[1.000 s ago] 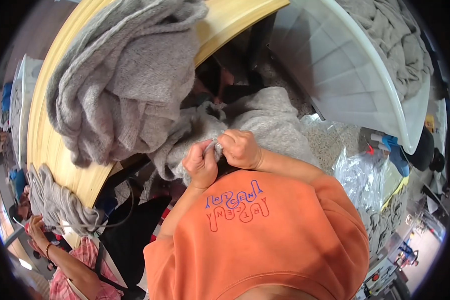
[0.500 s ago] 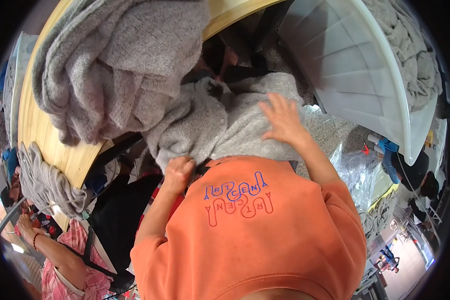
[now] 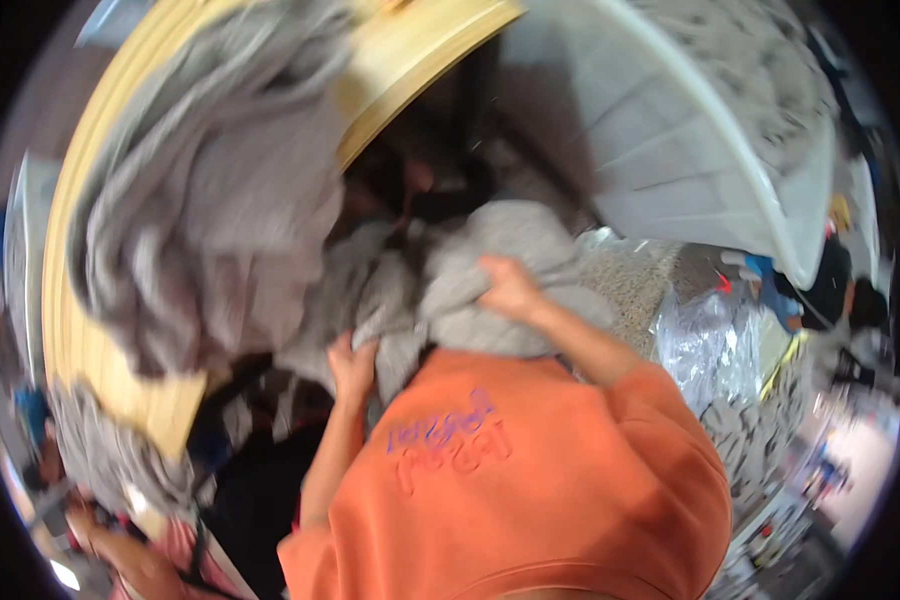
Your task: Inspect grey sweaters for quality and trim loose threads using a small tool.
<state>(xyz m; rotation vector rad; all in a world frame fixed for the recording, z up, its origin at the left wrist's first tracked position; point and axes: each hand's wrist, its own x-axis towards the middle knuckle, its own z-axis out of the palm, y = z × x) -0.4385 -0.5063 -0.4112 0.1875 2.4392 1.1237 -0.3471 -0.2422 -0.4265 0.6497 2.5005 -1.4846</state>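
One grey cloth (image 3: pixel 385 290) is lying bunched around our hands, and we are gripping a fold of it in our left hand (image 3: pixel 353 367), fingers and thumb closing on the wool. Our right hand (image 3: pixel 511 288) is touching the paler part of this cloth with bent fingers, but blur is hiding whether they are pinching it, so we cannot tell. Between the two hands and just beyond them, the cloth is spreading in loose folds. Ahead and to the left of our left hand, a big grey heap (image 3: pixel 210 230) is resting on a wooden table (image 3: pixel 160 405); farther left of that hand, a smaller grey bundle (image 3: pixel 120 440) is lying at the table's corner, near a co-worker's arm (image 3: pixel 120 545). Ahead and to the right of our right hand, a pale plastic bin (image 3: pixel 660 150) is holding more grey fabric (image 3: pixel 760 75). Right of that hand, clear plastic wrapping (image 3: pixel 705 345) is lying crumpled. Just below both hands, we are wearing an orange top (image 3: pixel 530 450).
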